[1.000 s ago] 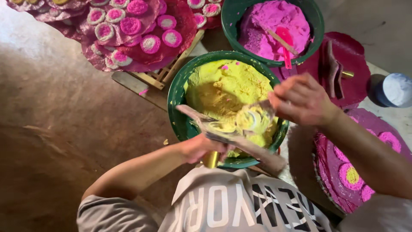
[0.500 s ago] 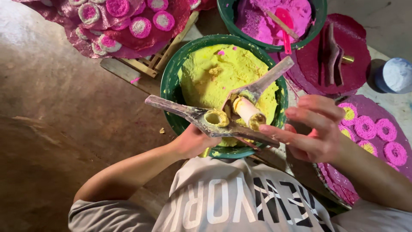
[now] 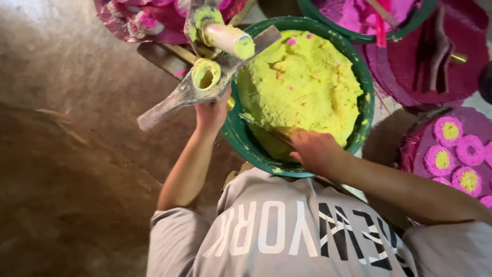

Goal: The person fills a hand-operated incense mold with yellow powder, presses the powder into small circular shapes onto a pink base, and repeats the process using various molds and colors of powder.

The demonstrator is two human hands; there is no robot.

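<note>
Lifting: left hand, fingers clamped on the mould tool, has raised it clear beside the basin's rim.
Digging: right hand, fingers curled together, now presses into yellow paste, likely gathering more.

A bare brown earthen floor fills the left half of the view, rough and streaked, paler and lit toward its upper left corner. Above the floor's right edge, a slatted wooden rack lies flat on the ground. Far right of the floor, a strip of pale grey ground shows. No walls or windows are visible; the light is soft and even.
</note>
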